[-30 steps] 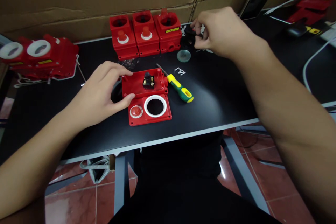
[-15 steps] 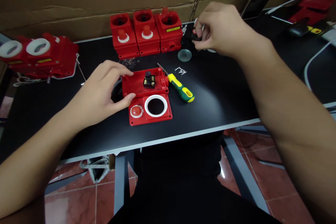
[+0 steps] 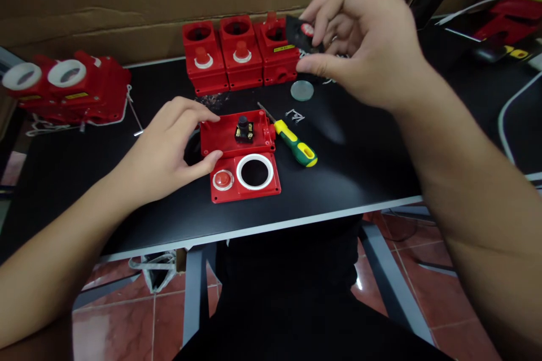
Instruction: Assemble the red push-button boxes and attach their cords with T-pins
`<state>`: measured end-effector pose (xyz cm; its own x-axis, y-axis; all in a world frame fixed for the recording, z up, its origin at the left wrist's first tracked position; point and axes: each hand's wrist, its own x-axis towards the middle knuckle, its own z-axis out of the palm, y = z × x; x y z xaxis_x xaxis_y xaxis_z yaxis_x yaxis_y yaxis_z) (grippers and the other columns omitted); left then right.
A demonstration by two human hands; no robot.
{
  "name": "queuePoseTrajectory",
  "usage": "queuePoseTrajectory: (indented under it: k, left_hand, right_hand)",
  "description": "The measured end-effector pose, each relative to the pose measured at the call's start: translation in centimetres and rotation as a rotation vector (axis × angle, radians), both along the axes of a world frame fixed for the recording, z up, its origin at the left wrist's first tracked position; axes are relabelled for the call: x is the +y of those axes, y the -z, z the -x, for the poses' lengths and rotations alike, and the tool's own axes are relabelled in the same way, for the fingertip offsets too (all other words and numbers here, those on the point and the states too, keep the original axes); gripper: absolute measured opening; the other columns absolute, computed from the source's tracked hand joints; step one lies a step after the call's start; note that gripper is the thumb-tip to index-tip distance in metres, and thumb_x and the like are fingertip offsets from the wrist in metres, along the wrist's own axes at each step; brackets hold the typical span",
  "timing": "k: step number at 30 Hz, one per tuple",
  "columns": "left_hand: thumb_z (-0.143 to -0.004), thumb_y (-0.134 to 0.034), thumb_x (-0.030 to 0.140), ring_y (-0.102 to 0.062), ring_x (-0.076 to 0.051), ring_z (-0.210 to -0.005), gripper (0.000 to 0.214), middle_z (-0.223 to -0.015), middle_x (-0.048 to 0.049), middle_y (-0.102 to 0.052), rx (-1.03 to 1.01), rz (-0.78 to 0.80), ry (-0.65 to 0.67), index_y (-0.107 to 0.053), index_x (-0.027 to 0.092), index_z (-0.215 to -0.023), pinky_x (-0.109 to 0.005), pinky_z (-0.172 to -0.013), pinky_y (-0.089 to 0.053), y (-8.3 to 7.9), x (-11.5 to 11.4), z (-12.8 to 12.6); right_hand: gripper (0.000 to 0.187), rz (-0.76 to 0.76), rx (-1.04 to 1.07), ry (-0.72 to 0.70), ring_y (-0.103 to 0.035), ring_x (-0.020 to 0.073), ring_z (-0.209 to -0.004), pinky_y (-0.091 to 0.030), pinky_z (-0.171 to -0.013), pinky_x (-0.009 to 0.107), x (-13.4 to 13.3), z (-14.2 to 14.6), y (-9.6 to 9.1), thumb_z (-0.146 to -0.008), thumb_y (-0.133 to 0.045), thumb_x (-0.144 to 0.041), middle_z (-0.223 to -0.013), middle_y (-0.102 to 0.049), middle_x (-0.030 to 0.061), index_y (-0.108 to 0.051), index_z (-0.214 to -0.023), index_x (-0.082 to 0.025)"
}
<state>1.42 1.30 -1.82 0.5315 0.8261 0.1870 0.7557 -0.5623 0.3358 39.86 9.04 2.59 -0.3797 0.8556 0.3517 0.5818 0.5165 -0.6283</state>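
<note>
Raised higher over the table [image 3: 359, 172] since the earlier frame, a thin, angular black piece [image 3: 295, 34] with a round red-and-white spot is pinched between thumb and fingers of the right grip [image 3: 364, 36]. The left grip [image 3: 163, 149] is spread, fingertips touching the left rim of an open, smooth red box [image 3: 222, 135]. Just beside that lies a flat red cover [image 3: 231, 192] bearing a white ring [image 3: 240, 176] and domed red button [image 3: 222, 179].
</note>
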Motion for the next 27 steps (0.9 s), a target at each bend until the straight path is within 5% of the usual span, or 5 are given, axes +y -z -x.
queuePoseTrajectory:
  k: [3, 9, 16, 22, 27]
  left_hand:
    - [-0.124, -0.061, 0.076, -0.077, -0.042, -0.155, 0.059, -0.166, -0.01, -0.079, 0.009, -0.014, 0.016, -0.072, 0.03, -0.158, -0.073, -0.137, -0.069, 0.1, 0.0, 0.1]
    - [-0.129, -0.06, 0.071, -0.079, -0.041, -0.154, 0.05, -0.163, -0.0115, -0.078, 0.001, -0.097, 0.084, -0.069, 0.034, -0.161, -0.071, -0.137, -0.071, 0.7, 0.1, 0.6]
    - [-0.128, -0.069, 0.063, -0.081, -0.04, -0.152, 0.053, -0.163, -0.013, -0.079, -0.035, -0.105, 0.11, -0.066, 0.03, -0.17, -0.067, -0.132, -0.075, 0.8, 0.1, 0.6]
    - [-0.127, -0.081, 0.055, -0.084, -0.038, -0.146, 0.057, -0.165, -0.0174, -0.076, -0.138, -0.095, 0.135, -0.058, 0.027, -0.171, -0.066, -0.124, -0.08, 1.5, 0.4, 1.1]
    - [-0.129, -0.08, 0.053, -0.085, -0.038, -0.142, 0.046, -0.156, -0.0135, -0.081, -0.095, -0.155, 0.177, -0.062, 0.03, -0.164, -0.067, -0.122, -0.079, 1.2, 0.6, 1.1]
  right_hand:
    - [0.035, -0.015, 0.053, -0.194, -0.081, 0.0382, -0.123, -0.069, -0.099, 0.057, -1.4, 2.0, 1.4, -0.111, -0.096, -0.047, -0.168, -0.08, 0.0151, -0.066, -0.105, -0.031]
    - [0.02, -0.164, 0.003, -0.585, -0.074, 0.0208, -0.096, -0.068, -0.087, 0.04, -1.8, 4.0, 5.9, -0.124, -0.088, -0.041, -0.156, -0.084, 0.0116, -0.075, -0.123, -0.025]
    - [0.009, -0.263, -0.078, -0.583, -0.076, 0.0187, -0.096, -0.067, -0.088, 0.038, -2.1, 3.5, 6.2, -0.131, -0.078, -0.032, -0.163, -0.082, 0.0104, -0.073, -0.135, -0.026]
    - [0.022, -0.282, -0.145, -0.464, -0.088, 0.032, -0.127, -0.069, -0.094, 0.042, -2.6, 4.1, 6.5, -0.126, -0.087, -0.036, -0.173, -0.082, 0.0142, -0.075, -0.141, -0.025]
    - [0.024, -0.295, -0.149, -0.392, -0.085, 0.0233, -0.104, -0.065, -0.082, 0.037, -2.0, 2.3, 3.7, -0.129, -0.08, -0.047, -0.165, -0.086, 0.013, -0.08, -0.137, -0.025]
